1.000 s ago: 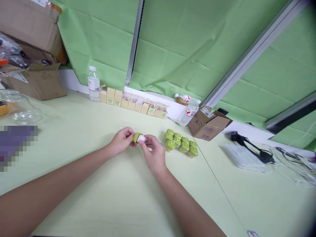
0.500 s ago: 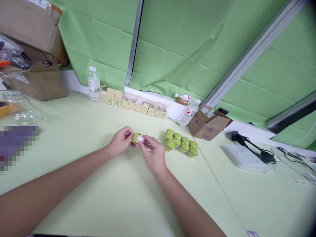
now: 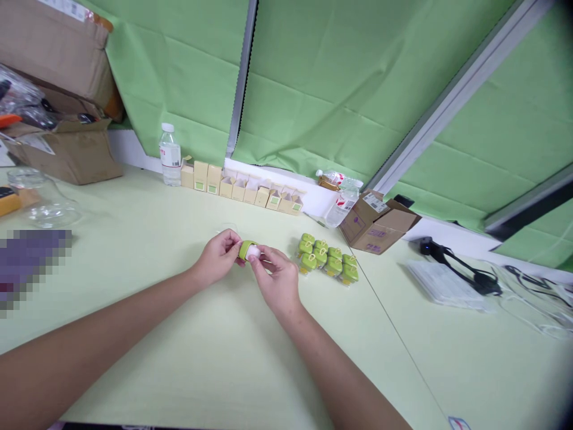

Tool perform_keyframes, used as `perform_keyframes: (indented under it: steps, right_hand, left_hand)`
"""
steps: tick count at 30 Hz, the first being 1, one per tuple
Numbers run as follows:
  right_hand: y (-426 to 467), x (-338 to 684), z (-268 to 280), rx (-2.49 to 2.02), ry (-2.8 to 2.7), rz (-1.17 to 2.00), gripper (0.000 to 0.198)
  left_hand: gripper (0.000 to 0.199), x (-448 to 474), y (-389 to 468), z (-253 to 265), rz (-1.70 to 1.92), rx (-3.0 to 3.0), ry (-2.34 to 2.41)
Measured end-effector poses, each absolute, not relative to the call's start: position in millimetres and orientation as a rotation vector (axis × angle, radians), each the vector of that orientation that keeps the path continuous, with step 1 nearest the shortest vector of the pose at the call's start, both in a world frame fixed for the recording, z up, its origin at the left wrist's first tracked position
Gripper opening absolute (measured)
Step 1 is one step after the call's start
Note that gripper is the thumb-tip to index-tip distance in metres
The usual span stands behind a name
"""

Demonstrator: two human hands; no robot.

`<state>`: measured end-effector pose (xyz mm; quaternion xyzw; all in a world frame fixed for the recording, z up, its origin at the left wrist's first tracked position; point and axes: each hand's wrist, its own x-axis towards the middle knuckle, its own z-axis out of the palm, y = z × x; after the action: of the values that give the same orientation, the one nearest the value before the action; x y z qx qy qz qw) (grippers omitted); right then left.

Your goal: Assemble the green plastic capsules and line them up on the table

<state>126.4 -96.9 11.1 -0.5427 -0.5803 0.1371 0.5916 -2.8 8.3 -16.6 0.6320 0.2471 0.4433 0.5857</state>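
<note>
Between both hands, above the table [image 3: 197,370], is a small green case [image 3: 245,250] with a white piece [image 3: 253,252] showing at its right side. My left hand [image 3: 218,255] is closed, fingertips pinching the green part from the left. From the right, my right hand [image 3: 278,276] grips the white end between thumb and fingers. Its exact kind is too small to tell. Just behind my left hand lies a clear, thin plastic item [image 3: 227,227], partly hidden. Several green-topped small containers [image 3: 333,266] with loops stand grouped to the right of my right hand.
A row of small cardboard boxes [image 3: 239,190], several open, lines the back edge beside an upright bottle [image 3: 171,156]. Farther right are a tilted bottle [image 3: 341,208], a carton [image 3: 376,230] and a headset [image 3: 461,269]. Left stand a glass vessel [image 3: 49,206] and a cardboard box [image 3: 85,156].
</note>
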Motion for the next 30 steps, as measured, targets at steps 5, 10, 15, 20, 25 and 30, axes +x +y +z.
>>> perform_keyframes:
  steps: [5,10,15,20,25,30]
  right_hand:
    - [-95.9,127.1,10.1,-1.258,-1.326,0.344,0.018]
    - [-95.2,126.8,8.5,-1.243,-1.312,0.365,0.017]
    - [-93.7,125.8,3.6,-1.236,-1.236,0.371,0.023]
    - [-93.4,126.0,3.5,-1.225,-1.214,0.403,0.024]
    - [-93.5,125.6,6.0,-1.229,-1.183,0.386,0.024]
    - [-93.6,126.1,8.0,-1.238,-1.196,0.388,0.023]
  left_hand:
    - [0.029,-2.8,7.2,-16.0,1.029,1.480,0.583]
    - [0.033,-1.9,2.2,-5.1,0.965,1.315,0.550]
    - [0.034,-4.8,2.3,0.6,0.842,1.193,0.446]
    - [0.032,-5.9,2.6,-0.1,0.740,1.211,0.367]
    - [0.032,-4.3,0.3,0.9,0.764,1.149,0.364]
    - [0.032,-5.3,0.1,1.3,0.761,1.166,0.345]
